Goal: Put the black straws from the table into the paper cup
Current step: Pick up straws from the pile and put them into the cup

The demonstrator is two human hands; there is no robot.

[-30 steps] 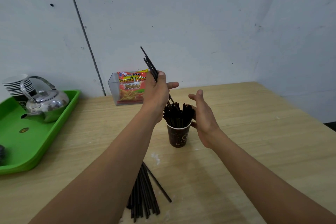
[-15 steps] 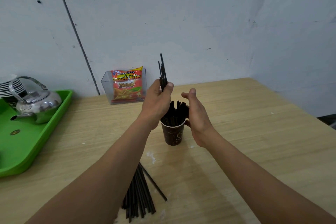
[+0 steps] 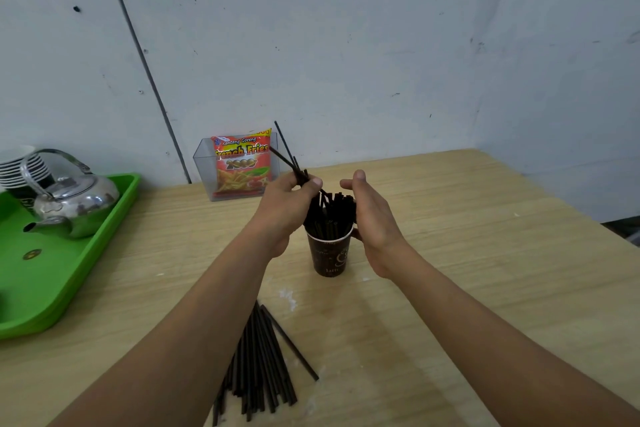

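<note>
A dark brown paper cup [image 3: 330, 255] stands mid-table, packed with several black straws [image 3: 329, 215] that stick up above its rim. My left hand [image 3: 287, 206] pinches a few black straws [image 3: 287, 154] just left of the cup; their upper ends lean back to the left and their lower ends reach into the cup's bundle. My right hand [image 3: 372, 218] sits against the right side of the cup and bundle with fingers nearly straight; its fingertips are hidden behind the straws. A pile of several loose black straws [image 3: 259, 364] lies on the table between my forearms.
A green tray [image 3: 52, 284] at the left holds a steel kettle [image 3: 69, 204] and stacked cups [image 3: 20, 166]. A clear box with a French Fries packet [image 3: 240, 163] stands against the wall behind the cup. The wooden table [image 3: 485, 253] ends at the right.
My left hand has lowered the pinched straws toward the cup, and they now lean left instead of standing upright. My right hand has stayed beside the cup.
</note>
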